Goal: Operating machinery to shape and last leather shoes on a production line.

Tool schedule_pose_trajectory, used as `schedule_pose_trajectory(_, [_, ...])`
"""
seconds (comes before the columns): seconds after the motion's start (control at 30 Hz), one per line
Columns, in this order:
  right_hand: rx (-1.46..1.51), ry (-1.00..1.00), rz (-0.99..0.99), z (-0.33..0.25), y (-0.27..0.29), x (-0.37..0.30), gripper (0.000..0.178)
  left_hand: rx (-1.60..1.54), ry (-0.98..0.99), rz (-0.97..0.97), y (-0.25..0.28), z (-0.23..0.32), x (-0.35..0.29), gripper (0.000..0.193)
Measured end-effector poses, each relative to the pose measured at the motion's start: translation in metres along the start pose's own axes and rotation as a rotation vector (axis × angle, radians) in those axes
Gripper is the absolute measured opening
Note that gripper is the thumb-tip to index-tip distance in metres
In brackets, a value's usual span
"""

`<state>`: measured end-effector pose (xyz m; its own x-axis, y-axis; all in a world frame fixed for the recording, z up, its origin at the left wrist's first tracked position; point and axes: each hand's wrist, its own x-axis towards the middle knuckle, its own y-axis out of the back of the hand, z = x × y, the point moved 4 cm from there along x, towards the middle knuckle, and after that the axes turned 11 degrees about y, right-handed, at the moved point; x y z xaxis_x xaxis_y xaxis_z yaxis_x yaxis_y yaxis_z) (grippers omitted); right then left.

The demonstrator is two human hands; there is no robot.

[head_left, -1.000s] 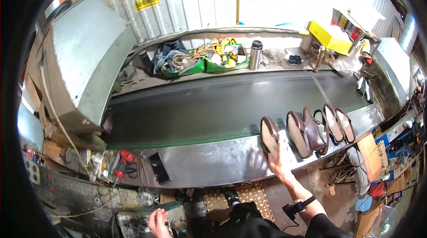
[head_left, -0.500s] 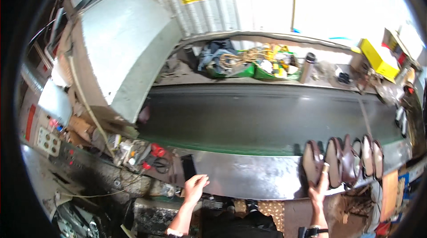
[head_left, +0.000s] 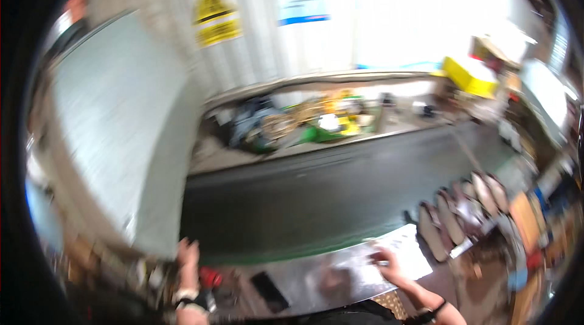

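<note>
Several shoes are lying to the right of the right hand; the left hand is hanging beside the grey hood. Blur is hiding whether each is standing wide or holding something.

We see long dark belt, smooth, matt; long silvery metal ledge, glossy with glare; grey angular hood, smooth dull sheet metal; white corrugated metal wall, ribbed; row of brown leather-looking shoes, finish blurred.

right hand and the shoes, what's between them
In the head view, a bare stretch of shiny metal ledge lies between the right hand and the shoes.
</note>
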<state>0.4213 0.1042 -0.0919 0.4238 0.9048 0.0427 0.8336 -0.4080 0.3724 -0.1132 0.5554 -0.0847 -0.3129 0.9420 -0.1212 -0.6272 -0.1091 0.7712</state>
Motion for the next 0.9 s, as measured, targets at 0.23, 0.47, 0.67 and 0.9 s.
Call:
schedule_pose_trajectory(0.23, [-0.024,0.002,-0.184,-0.105,-0.097,0.093,0.065,0.306,0.213,0.036,0.010,-0.011,0.101,0.072])
schedule_pose_trajectory(0.47, [0.518,-0.391,-0.197,-0.097,-0.204,0.143,0.087,0.308,0.217,-0.016,-0.005,0.008,0.142,0.068])
schedule_pose_trajectory(0.67, [0.925,-0.754,-0.005,-0.053,-0.251,0.146,0.083,0.308,0.208,-0.041,-0.016,0.014,0.172,0.065])
schedule_pose_trajectory(0.9, [0.997,-0.851,-0.041,-0.073,-0.207,0.141,0.076,0.315,0.201,-0.056,-0.029,0.011,0.190,0.062])
